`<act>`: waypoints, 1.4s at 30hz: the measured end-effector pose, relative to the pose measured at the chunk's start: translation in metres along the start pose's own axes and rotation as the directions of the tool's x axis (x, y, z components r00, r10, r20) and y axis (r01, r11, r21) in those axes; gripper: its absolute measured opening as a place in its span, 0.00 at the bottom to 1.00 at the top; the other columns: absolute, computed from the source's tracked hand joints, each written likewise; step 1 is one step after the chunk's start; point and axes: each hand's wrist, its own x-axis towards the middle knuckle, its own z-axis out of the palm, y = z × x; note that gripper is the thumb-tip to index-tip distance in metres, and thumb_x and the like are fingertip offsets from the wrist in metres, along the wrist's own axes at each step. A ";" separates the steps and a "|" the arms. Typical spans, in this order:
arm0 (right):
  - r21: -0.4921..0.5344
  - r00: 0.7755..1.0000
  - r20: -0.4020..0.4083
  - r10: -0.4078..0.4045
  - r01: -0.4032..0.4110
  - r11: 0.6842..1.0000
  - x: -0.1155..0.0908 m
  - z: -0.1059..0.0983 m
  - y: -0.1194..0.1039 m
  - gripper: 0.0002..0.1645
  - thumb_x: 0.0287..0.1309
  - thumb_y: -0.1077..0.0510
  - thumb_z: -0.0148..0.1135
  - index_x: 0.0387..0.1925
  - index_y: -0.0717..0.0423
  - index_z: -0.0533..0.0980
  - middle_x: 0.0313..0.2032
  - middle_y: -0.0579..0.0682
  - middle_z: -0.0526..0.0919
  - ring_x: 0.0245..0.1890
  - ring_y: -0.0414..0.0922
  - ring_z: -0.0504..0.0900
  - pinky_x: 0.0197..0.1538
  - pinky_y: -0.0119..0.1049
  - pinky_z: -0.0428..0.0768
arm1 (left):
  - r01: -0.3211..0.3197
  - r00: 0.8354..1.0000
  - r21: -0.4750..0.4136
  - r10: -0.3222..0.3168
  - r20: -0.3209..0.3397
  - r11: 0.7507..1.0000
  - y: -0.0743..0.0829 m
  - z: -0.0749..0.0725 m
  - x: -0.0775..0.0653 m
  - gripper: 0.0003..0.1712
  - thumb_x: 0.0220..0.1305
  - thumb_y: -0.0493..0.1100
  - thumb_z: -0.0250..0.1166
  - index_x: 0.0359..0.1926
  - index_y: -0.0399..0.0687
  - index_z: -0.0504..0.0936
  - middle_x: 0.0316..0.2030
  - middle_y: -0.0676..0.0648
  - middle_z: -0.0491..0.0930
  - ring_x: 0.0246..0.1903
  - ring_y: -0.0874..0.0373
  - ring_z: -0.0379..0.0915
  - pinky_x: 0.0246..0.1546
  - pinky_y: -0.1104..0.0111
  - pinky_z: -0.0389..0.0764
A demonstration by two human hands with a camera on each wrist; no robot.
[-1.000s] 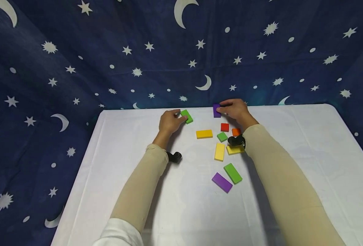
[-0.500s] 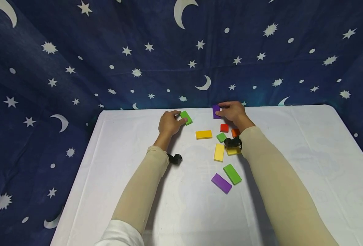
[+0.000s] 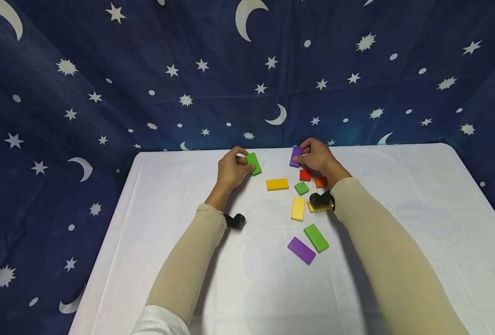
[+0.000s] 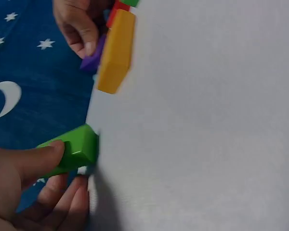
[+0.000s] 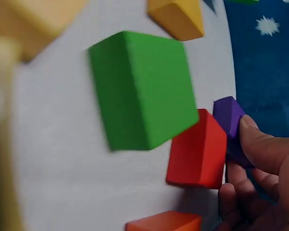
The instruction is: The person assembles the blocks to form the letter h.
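My left hand (image 3: 232,170) pinches a green rectangular block (image 3: 253,164) near the table's far edge. In the left wrist view the thumb lies on top of that green block (image 4: 79,147), with the other fingers below. Farther right, my right hand (image 3: 319,157) pinches a purple block (image 3: 295,157) between thumb and fingers. The right wrist view has the purple block (image 5: 226,115) beside a red block (image 5: 197,154), partly covered by the thumb. A small orange block (image 3: 320,182) lies under the right wrist. Between the hands and slightly nearer is an orange-yellow block (image 3: 277,184).
A small green block (image 3: 301,188) and a pale yellow block (image 3: 298,208) lie mid-table. Another yellow block (image 3: 319,207) is partly hidden by the right wrist camera. Nearer are a long green block (image 3: 316,237) and a second purple block (image 3: 301,251). A starry curtain (image 3: 213,83) hangs behind.
The held green and purple blocks have shifted slightly towards me and turned a little in the fingers; the purple one now leans at an angle. The other blocks stay put.
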 end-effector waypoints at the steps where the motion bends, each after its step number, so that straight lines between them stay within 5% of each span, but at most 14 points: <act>1: -0.007 1.000 -0.003 -0.018 0.018 1.000 -0.002 0.000 0.000 0.26 0.66 0.57 0.67 0.61 0.55 0.67 0.49 0.57 0.73 0.52 0.54 0.72 0.65 0.48 0.75 | 0.020 1.000 -0.054 -0.018 0.025 0.998 -0.001 -0.002 -0.001 0.22 0.55 0.36 0.78 0.50 0.49 0.81 0.35 0.47 0.83 0.36 0.54 0.79 0.42 0.66 0.83; 4: -0.007 0.998 -0.023 -0.066 0.066 0.998 -0.008 0.001 0.000 0.26 0.66 0.60 0.68 0.60 0.54 0.67 0.47 0.57 0.72 0.51 0.54 0.73 0.64 0.49 0.77 | 0.123 0.985 -0.280 -0.083 0.150 0.952 -0.004 -0.009 -0.007 0.23 0.58 0.32 0.75 0.53 0.48 0.79 0.34 0.48 0.76 0.35 0.56 0.78 0.40 0.65 0.87; 9: 0.020 0.992 -0.060 -0.110 0.112 0.994 -0.023 0.000 -0.006 0.28 0.65 0.61 0.69 0.63 0.50 0.69 0.50 0.58 0.73 0.53 0.56 0.74 0.63 0.52 0.80 | 0.337 0.919 -0.529 -0.150 0.364 0.779 -0.006 -0.029 -0.022 0.27 0.64 0.28 0.68 0.62 0.45 0.74 0.37 0.47 0.72 0.37 0.55 0.82 0.47 0.56 0.87; 11: 0.047 0.993 -0.055 -0.108 0.111 0.993 -0.030 0.001 -0.010 0.30 0.65 0.59 0.69 0.65 0.50 0.70 0.53 0.58 0.73 0.54 0.56 0.74 0.62 0.51 0.80 | 0.378 0.898 -0.549 -0.152 0.413 0.745 -0.007 -0.037 -0.030 0.27 0.66 0.28 0.66 0.65 0.42 0.72 0.40 0.46 0.73 0.39 0.54 0.82 0.49 0.55 0.87; 15: 0.225 0.998 0.015 -0.067 0.062 0.972 -0.045 0.007 -0.016 0.32 0.66 0.58 0.68 0.68 0.51 0.69 0.57 0.59 0.71 0.56 0.56 0.79 0.59 0.46 0.83 | 0.414 0.870 -0.558 -0.134 0.474 0.719 -0.010 -0.051 -0.048 0.23 0.70 0.32 0.61 0.64 0.39 0.70 0.45 0.45 0.74 0.40 0.56 0.81 0.46 0.62 0.87; 18: 0.390 0.993 0.107 -0.041 -0.004 0.921 -0.057 0.015 -0.019 0.32 0.68 0.60 0.66 0.70 0.52 0.66 0.60 0.59 0.71 0.55 0.55 0.81 0.56 0.43 0.85 | 0.453 0.845 -0.581 -0.118 0.522 0.676 -0.015 -0.059 -0.064 0.19 0.73 0.32 0.58 0.61 0.41 0.69 0.45 0.45 0.76 0.40 0.57 0.82 0.44 0.65 0.87; 22: 0.525 0.972 0.235 -0.025 -0.105 0.844 -0.075 0.029 -0.020 0.32 0.71 0.61 0.62 0.72 0.53 0.64 0.62 0.60 0.73 0.51 0.50 0.85 0.55 0.41 0.84 | 0.541 0.780 -0.597 -0.088 0.619 0.593 -0.022 -0.062 -0.087 0.16 0.75 0.33 0.56 0.61 0.40 0.67 0.47 0.40 0.83 0.44 0.50 0.87 0.49 0.59 0.87; 24: 0.579 0.957 0.290 -0.030 -0.150 0.801 -0.083 0.037 -0.020 0.32 0.72 0.62 0.60 0.73 0.53 0.64 0.62 0.62 0.74 0.49 0.49 0.88 0.57 0.43 0.83 | 0.570 0.749 -0.584 -0.072 0.659 0.578 -0.027 -0.059 -0.097 0.16 0.77 0.35 0.55 0.61 0.39 0.65 0.49 0.37 0.85 0.46 0.47 0.88 0.51 0.57 0.85; 27: 0.628 0.936 0.348 -0.044 -0.198 0.753 -0.094 0.049 -0.020 0.32 0.72 0.63 0.58 0.74 0.52 0.63 0.63 0.63 0.73 0.49 0.49 0.88 0.59 0.47 0.81 | 0.581 0.721 -0.547 -0.070 0.689 0.602 -0.031 -0.051 -0.112 0.16 0.78 0.35 0.54 0.61 0.36 0.64 0.51 0.35 0.85 0.49 0.47 0.87 0.53 0.56 0.84; 30: 0.634 0.924 0.377 -0.060 -0.210 0.744 -0.103 0.062 -0.019 0.31 0.72 0.65 0.58 0.73 0.52 0.64 0.62 0.63 0.73 0.49 0.50 0.87 0.59 0.49 0.81 | 0.556 0.725 -0.490 -0.103 0.681 0.672 -0.034 -0.044 -0.126 0.17 0.76 0.34 0.56 0.61 0.35 0.66 0.49 0.40 0.85 0.47 0.51 0.87 0.51 0.59 0.85; 33: 0.634 0.918 0.389 -0.083 -0.201 0.747 -0.109 0.074 -0.019 0.31 0.71 0.68 0.57 0.71 0.54 0.66 0.59 0.61 0.73 0.50 0.49 0.86 0.59 0.50 0.81 | 0.475 0.766 -0.413 -0.133 0.629 0.777 -0.035 -0.039 -0.138 0.19 0.72 0.35 0.62 0.60 0.34 0.72 0.42 0.47 0.83 0.42 0.56 0.85 0.46 0.63 0.87; 37: 0.610 0.920 0.384 -0.081 -0.187 0.770 -0.113 0.085 -0.018 0.30 0.68 0.70 0.59 0.70 0.54 0.68 0.53 0.57 0.75 0.48 0.46 0.85 0.56 0.47 0.84 | 0.317 0.844 -0.285 -0.132 0.520 0.905 -0.032 -0.035 -0.148 0.19 0.66 0.37 0.69 0.56 0.38 0.81 0.35 0.50 0.82 0.34 0.60 0.83 0.38 0.65 0.88; 42: 0.534 0.928 0.372 -0.027 -0.190 0.824 -0.115 0.094 -0.018 0.29 0.66 0.65 0.65 0.66 0.50 0.72 0.48 0.54 0.79 0.41 0.43 0.85 0.45 0.40 0.88 | 0.182 0.903 -0.172 -0.095 0.420 0.968 -0.028 -0.034 -0.154 0.17 0.61 0.38 0.73 0.50 0.40 0.84 0.30 0.49 0.87 0.26 0.60 0.83 0.31 0.67 0.86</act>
